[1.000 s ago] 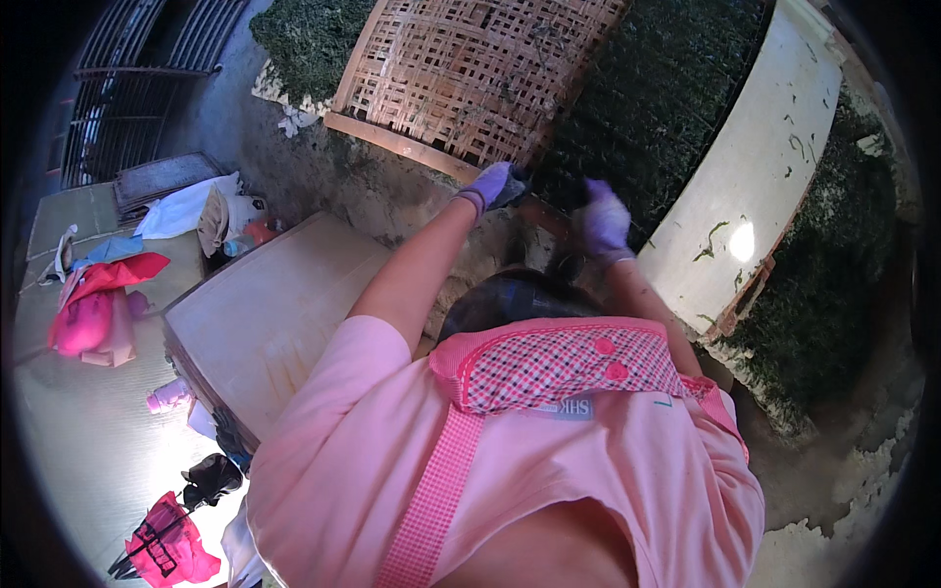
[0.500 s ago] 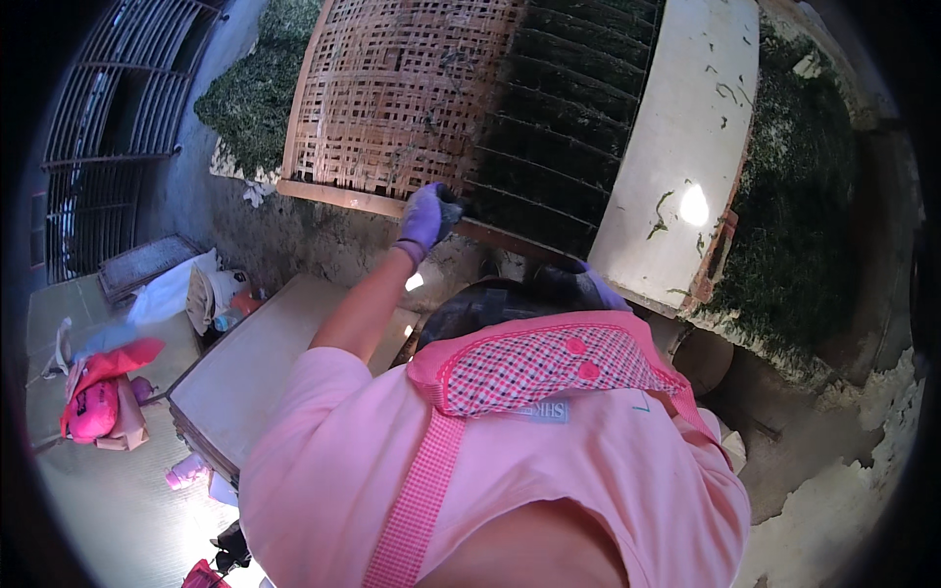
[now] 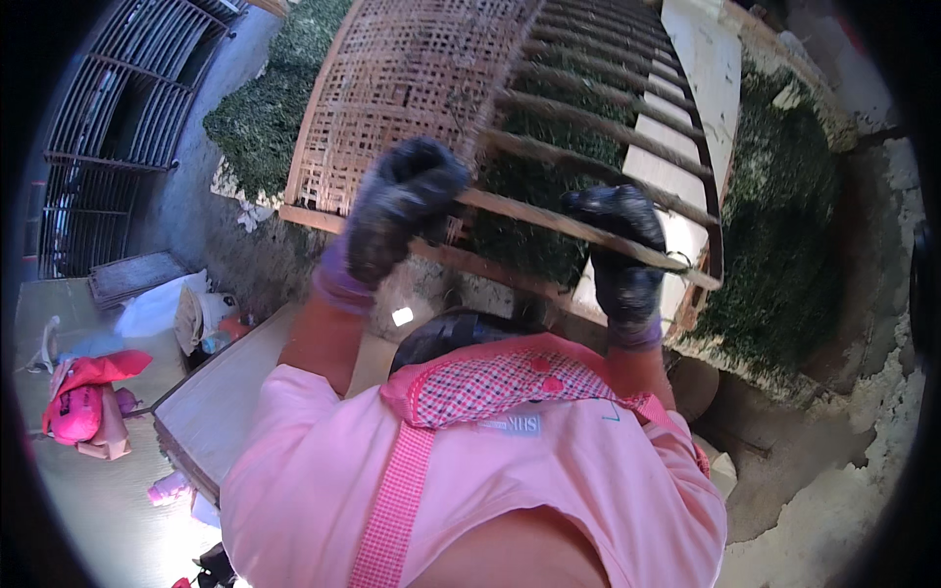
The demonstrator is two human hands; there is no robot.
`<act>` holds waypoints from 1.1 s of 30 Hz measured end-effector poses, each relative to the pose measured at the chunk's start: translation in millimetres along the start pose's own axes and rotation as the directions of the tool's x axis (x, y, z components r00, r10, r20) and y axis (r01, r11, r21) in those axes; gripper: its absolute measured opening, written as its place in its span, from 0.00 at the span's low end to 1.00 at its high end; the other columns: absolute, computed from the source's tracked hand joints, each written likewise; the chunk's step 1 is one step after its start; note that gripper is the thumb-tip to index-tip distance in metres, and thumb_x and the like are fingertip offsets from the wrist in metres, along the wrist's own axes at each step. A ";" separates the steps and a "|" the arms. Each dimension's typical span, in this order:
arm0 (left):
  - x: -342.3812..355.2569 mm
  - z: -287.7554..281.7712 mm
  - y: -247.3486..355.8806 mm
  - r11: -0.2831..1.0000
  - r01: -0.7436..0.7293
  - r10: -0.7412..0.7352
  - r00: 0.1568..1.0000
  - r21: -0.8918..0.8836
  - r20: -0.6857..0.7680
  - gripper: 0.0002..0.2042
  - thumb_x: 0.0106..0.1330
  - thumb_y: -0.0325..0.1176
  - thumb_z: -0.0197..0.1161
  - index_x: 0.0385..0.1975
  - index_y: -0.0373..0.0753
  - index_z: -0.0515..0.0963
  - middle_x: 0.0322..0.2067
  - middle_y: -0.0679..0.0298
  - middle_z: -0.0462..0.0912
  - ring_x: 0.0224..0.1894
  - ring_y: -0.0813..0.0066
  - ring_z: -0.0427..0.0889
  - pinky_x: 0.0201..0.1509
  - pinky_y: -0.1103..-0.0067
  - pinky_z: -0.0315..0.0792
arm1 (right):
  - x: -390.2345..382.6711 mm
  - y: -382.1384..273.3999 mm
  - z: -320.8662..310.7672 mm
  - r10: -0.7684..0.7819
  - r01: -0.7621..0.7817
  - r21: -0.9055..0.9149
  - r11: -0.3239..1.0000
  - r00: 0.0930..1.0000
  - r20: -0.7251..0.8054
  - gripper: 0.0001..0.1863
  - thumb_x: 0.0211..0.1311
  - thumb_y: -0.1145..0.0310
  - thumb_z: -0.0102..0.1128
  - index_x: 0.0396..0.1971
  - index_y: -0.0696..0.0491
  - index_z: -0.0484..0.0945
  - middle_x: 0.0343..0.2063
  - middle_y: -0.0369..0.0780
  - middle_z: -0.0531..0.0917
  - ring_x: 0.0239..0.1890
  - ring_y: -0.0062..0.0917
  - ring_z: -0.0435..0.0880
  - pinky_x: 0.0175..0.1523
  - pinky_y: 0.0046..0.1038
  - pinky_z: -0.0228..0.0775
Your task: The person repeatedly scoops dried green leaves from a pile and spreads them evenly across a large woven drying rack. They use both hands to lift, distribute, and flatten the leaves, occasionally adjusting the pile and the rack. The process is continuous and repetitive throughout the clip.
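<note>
Both my hands wear black outer gloves, with purple cuffs at the wrists. My left hand (image 3: 404, 211), blurred by motion, is curled around the left end of a slatted wooden rack's front bar. On the right, my right hand (image 3: 619, 245) is closed around the same bar. The slatted rack (image 3: 598, 132) is tilted, its right side raised, and shreds of dark green leaf-like material (image 3: 534, 167) show between the slats. A woven bamboo tray (image 3: 412, 88) with a wooden rim lies beside it on the left.
Dark green shredded heaps lie at right (image 3: 784, 235) and far left (image 3: 270, 108). A pale board (image 3: 720, 83) stretches beyond the rack. Near my left arm is a flat-topped table (image 3: 230, 392); a pink bag (image 3: 78, 412) lies farther left. Metal bars (image 3: 127, 108) line the wall.
The slatted rack has been lifted and tilted, exposing bare slats. My right hand has risen into clear view on its bar; my left hand has shifted and now shows black glove fingers.
</note>
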State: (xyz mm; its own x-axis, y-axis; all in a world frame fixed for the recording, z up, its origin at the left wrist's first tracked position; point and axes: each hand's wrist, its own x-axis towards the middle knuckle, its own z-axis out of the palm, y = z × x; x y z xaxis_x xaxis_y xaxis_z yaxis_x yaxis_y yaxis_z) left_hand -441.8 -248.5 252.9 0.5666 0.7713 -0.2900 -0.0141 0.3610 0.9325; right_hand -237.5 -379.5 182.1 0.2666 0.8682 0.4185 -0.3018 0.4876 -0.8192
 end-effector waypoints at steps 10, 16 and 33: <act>21.2 -130.1 -81.5 0.975 0.219 -0.200 0.927 -0.024 0.317 0.12 0.66 0.35 0.62 0.47 0.42 0.76 0.38 0.66 0.82 0.36 0.76 0.81 0.38 0.79 0.76 | 39.3 58.2 124.1 0.389 -0.425 -0.293 0.857 0.905 -0.173 0.15 0.67 0.72 0.52 0.50 0.63 0.76 0.47 0.44 0.81 0.41 0.24 0.82 0.48 0.27 0.76; 24.2 -225.3 -58.3 0.846 0.062 0.103 0.955 -0.529 0.277 0.24 0.69 0.44 0.52 0.63 0.44 0.65 0.56 0.57 0.75 0.57 0.65 0.75 0.58 0.66 0.71 | 63.7 175.6 187.1 0.230 -0.112 -0.822 0.558 0.973 0.023 0.15 0.53 0.63 0.67 0.40 0.52 0.80 0.32 0.42 0.84 0.31 0.33 0.83 0.37 0.32 0.74; 148.9 -341.7 -249.6 0.952 0.179 -0.218 0.966 -0.246 -0.138 0.07 0.66 0.30 0.62 0.42 0.43 0.78 0.26 0.65 0.82 0.19 0.76 0.76 0.21 0.78 0.71 | 18.1 308.0 142.4 0.300 -0.099 -0.929 0.355 0.954 0.013 0.11 0.50 0.64 0.68 0.35 0.46 0.82 0.28 0.40 0.84 0.34 0.35 0.84 0.39 0.33 0.76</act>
State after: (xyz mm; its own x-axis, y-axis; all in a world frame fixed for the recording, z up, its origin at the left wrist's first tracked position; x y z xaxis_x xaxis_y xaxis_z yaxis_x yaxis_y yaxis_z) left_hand -635.5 -44.6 -96.7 0.4372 0.7388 -0.5128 -0.1147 0.6114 0.7830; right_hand -456.0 -200.5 -6.8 0.1522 0.9755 0.1585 0.7170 0.0014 -0.6970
